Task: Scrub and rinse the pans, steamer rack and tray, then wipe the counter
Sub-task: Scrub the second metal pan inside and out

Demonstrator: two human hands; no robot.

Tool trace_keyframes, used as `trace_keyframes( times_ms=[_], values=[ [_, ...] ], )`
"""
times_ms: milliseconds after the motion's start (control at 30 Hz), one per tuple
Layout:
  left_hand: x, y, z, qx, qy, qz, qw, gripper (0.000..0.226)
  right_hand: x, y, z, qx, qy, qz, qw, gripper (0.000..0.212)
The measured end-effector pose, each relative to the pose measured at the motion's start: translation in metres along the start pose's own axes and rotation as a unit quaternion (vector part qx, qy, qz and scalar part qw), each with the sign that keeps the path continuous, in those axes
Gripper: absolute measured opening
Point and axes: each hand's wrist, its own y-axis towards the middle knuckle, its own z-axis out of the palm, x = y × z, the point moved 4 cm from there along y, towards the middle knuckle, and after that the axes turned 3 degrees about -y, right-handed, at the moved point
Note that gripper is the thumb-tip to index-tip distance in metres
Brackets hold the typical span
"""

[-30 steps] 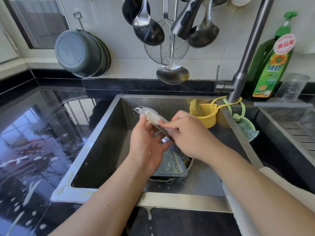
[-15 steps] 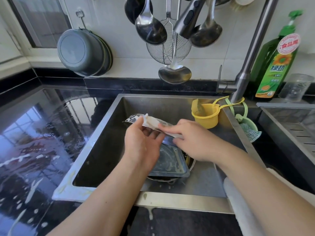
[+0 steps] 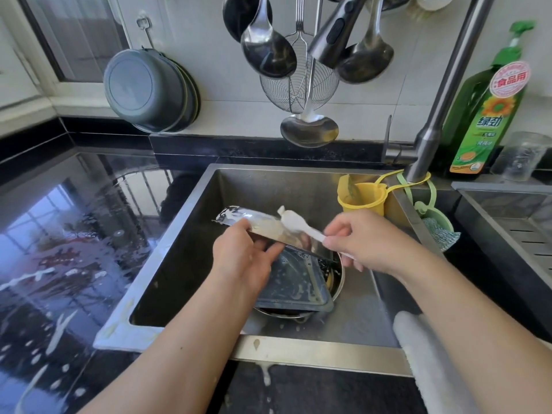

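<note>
Over the steel sink (image 3: 185, 228), my left hand (image 3: 245, 258) grips a shiny metal tray (image 3: 239, 218) by its lower edge and holds it tilted. My right hand (image 3: 367, 243) pinches a white cloth (image 3: 294, 222) that lies stretched over the tray's soapy rim. Below them a dark rectangular tray (image 3: 295, 288), streaked with foam, rests on a round metal pan (image 3: 339, 276) on the sink floor. My hands hide much of that pan.
A yellow cup (image 3: 363, 200) and a green scrubber holder (image 3: 439, 225) hang by the faucet (image 3: 430, 135). Dish soap (image 3: 490, 109) and a glass (image 3: 521, 156) stand behind. The black counter (image 3: 59, 249) at left is wet and foamy. A white towel (image 3: 424, 354) drapes the sink's front edge.
My right hand has pulled the cloth to the right along the tray's rim, away from my left hand. The tray has swung lower and further left.
</note>
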Motion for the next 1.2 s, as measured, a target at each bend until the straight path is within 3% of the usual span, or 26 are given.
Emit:
trace_keyframes(
  times_ms=[167, 300, 367, 467, 633, 833, 1000, 1067, 1200],
  values=[
    [-0.002, 0.002, -0.003, -0.014, 0.000, 0.009, 1.000, 0.020, -0.028, -0.008, -0.014, 0.131, 0.037, 0.144, 0.980, 0.027],
    [0.004, 0.001, 0.002, -0.005, 0.011, 0.005, 1.000, 0.025, -0.021, -0.005, -0.008, 0.147, -0.019, 0.085, 0.985, 0.026],
    [0.008, 0.000, 0.003, 0.003, 0.022, -0.001, 1.000, 0.028, -0.007, 0.000, 0.004, 0.131, -0.018, 0.040, 0.990, 0.026],
    [0.005, 0.001, 0.002, 0.006, 0.011, 0.006, 1.000, 0.028, -0.009, 0.005, -0.003, 0.059, -0.013, 0.047, 0.997, 0.026],
    [0.002, 0.001, 0.001, 0.004, -0.001, 0.004, 1.000, 0.031, -0.026, -0.009, -0.018, 0.125, -0.075, 0.100, 0.984, 0.027],
    [0.016, -0.001, 0.007, 0.057, 0.000, -0.053, 0.997, 0.044, 0.022, 0.004, 0.014, 0.009, -0.087, -0.016, 0.996, 0.029],
    [0.007, 0.001, 0.002, 0.065, -0.035, -0.052, 0.996, 0.059, -0.008, -0.012, -0.013, 0.097, -0.072, 0.091, 0.989, 0.026],
    [0.009, 0.002, 0.003, 0.067, -0.034, -0.045, 0.996, 0.059, -0.015, -0.018, -0.022, 0.090, -0.076, 0.124, 0.985, 0.025],
    [0.013, 0.001, 0.006, 0.072, 0.002, -0.041, 0.997, 0.058, 0.006, -0.008, 0.002, 0.029, -0.069, 0.052, 0.996, 0.028]
  ],
)
